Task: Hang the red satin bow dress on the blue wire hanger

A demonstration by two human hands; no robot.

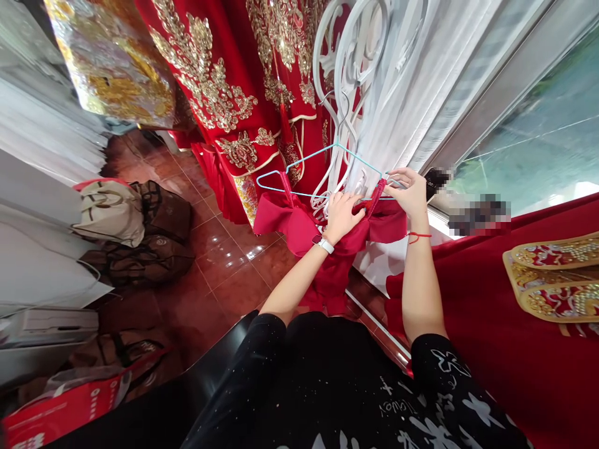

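Note:
A light blue wire hanger (299,167) hangs from a white ornate metal rack (349,75), and a plain red garment (299,224) drapes from it. My left hand (343,215), with a white watch on the wrist, grips the red fabric under the hanger's lower bar. My right hand (409,190), with a red string on the wrist, pinches the red strap at the hanger's right end. Both arms reach forward from black sleeves.
Red gowns with gold embroidery (234,93) hang behind the rack. White curtains (421,81) and a window lie to the right. Brown and beige bags (135,218) sit on the red tile floor at left. A red cloth with embroidered pieces (552,280) lies at right.

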